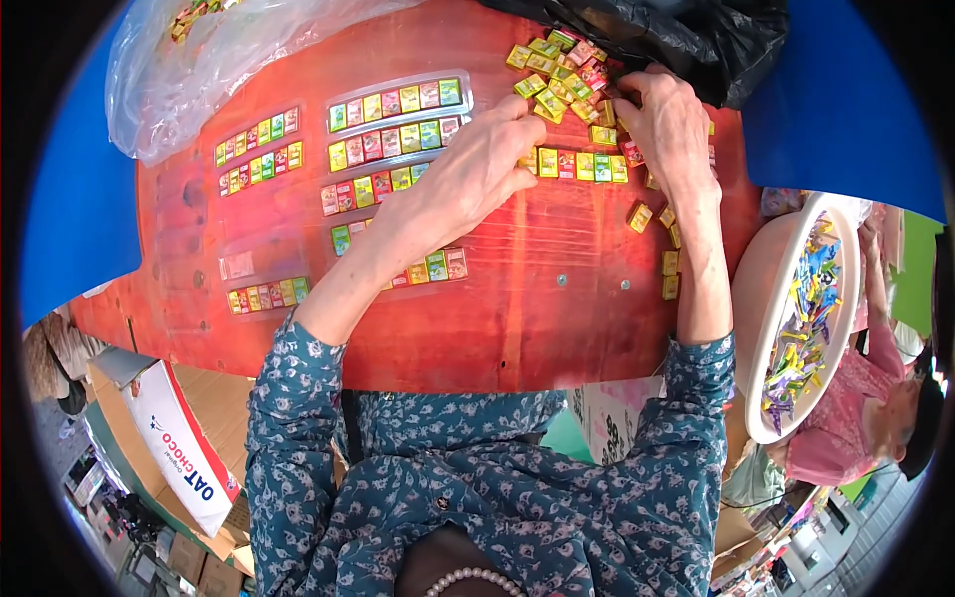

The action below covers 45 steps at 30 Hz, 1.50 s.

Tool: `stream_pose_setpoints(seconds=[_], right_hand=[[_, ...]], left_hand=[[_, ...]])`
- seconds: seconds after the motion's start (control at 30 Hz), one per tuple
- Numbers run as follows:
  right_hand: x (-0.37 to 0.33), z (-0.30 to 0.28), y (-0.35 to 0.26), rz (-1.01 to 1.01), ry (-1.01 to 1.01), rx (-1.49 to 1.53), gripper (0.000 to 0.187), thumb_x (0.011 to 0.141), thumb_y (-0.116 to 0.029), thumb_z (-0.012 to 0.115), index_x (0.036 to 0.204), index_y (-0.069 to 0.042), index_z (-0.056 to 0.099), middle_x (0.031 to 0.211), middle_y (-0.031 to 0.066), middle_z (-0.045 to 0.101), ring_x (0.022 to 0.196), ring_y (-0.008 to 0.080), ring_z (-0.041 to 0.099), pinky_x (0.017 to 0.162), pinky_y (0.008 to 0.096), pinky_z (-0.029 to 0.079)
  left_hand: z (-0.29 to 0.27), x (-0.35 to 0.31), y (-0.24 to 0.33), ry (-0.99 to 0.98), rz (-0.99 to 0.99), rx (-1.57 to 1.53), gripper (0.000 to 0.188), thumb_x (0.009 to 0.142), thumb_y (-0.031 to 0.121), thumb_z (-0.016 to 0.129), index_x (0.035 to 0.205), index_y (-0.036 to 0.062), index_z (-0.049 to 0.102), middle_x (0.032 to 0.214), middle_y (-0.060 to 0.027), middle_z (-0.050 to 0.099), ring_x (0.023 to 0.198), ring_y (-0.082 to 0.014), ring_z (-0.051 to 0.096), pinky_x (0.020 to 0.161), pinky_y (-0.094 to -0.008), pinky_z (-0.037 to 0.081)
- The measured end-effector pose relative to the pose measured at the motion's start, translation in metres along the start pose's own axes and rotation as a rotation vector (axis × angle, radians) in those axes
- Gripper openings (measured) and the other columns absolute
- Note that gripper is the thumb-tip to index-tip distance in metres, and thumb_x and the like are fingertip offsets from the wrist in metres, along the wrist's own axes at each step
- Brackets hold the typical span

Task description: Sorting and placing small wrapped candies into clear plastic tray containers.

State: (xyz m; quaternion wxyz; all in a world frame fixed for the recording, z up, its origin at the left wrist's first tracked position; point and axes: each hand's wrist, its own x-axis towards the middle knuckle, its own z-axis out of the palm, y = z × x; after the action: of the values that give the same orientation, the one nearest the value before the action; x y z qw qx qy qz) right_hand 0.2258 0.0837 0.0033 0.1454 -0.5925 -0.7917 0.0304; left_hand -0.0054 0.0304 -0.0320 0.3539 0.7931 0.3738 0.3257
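On the red table [477, 343], small yellow, red and green boxes stand edge to edge in a short row [585, 166]. My left hand [473, 164] is at the row's left end, its thumb and fingers closed around a small yellow box [529, 159]. My right hand [665, 124] bends over the right side of a loose pile of small boxes [559, 82]. Its fingers are curled together, and what they hold is hidden. Left of my left hand, more rows of small boxes [388, 144] lie in clear plastic trays [466, 92], partly covered by my forearm.
A black plastic bag [716, 45] lies behind the pile, a clear bag [189, 95] at far left. Loose boxes [670, 262] lie near my right forearm. A white tub [753, 328] of colourful wrapped pieces stands at right, beside another person [841, 418]. A cardboard box [189, 398] is lower left.
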Motion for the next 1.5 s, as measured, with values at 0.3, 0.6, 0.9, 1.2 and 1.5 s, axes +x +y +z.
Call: stream_pose_setpoints(seconds=[0.3,0.6,0.9,1.2,1.5], right_hand=[[-0.006,0.011,0.006,-0.128,0.12,0.1,0.02,0.082,-0.009,0.073,0.102,-0.003,0.073,0.099,0.0161,0.066,0.09,0.0376,0.067,0.078,0.0456,0.055],[-0.005,0.007,0.017,-0.167,0.131,0.194,0.016,0.084,-0.007,0.071,0.1,-0.001,0.069,0.1,0.0177,0.064,0.09,0.0405,0.064,0.078,0.046,0.053],[-0.028,-0.025,-0.033,-0.321,-0.1,0.305,0.014,0.084,-0.002,0.064,0.098,-0.003,0.067,0.092,0.0139,0.062,0.093,0.0329,0.064,0.078,0.0421,0.053],[-0.037,-0.013,-0.056,-0.527,-0.104,0.21,0.018,0.077,-0.002,0.061,0.095,0.0,0.064,0.101,0.0137,0.062,0.102,0.0309,0.062,0.085,0.0395,0.055],[-0.044,0.005,-0.059,-0.447,-0.012,0.403,0.014,0.079,-0.004,0.063,0.091,0.003,0.059,0.091,0.0165,0.058,0.089,0.0352,0.058,0.076,0.0434,0.05]], left_hand=[[-0.001,-0.007,-0.001,0.03,0.053,0.087,0.03,0.084,0.005,0.069,0.108,-0.007,0.054,0.096,-0.0164,0.052,0.079,-0.0308,0.058,0.074,-0.0428,0.046],[-0.003,-0.003,0.004,-0.011,0.024,0.096,0.03,0.084,0.003,0.067,0.11,-0.0068,0.054,0.097,-0.0167,0.052,0.084,-0.032,0.058,0.077,-0.0427,0.047],[-0.015,0.001,0.014,-0.01,0.1,0.141,0.043,0.083,-0.007,0.062,0.125,-0.0018,0.051,0.104,-0.02,0.056,0.091,-0.0394,0.058,0.079,-0.0457,0.046],[-0.024,0.008,0.008,-0.082,0.195,0.25,0.061,0.076,-0.016,0.062,0.132,0.0001,0.045,0.116,-0.023,0.057,0.101,-0.045,0.058,0.084,-0.0471,0.049],[-0.014,0.004,-0.007,0.043,0.281,0.168,0.038,0.076,-0.011,0.062,0.111,-0.0043,0.051,0.099,-0.0203,0.057,0.095,-0.0428,0.057,0.08,-0.0476,0.048]])
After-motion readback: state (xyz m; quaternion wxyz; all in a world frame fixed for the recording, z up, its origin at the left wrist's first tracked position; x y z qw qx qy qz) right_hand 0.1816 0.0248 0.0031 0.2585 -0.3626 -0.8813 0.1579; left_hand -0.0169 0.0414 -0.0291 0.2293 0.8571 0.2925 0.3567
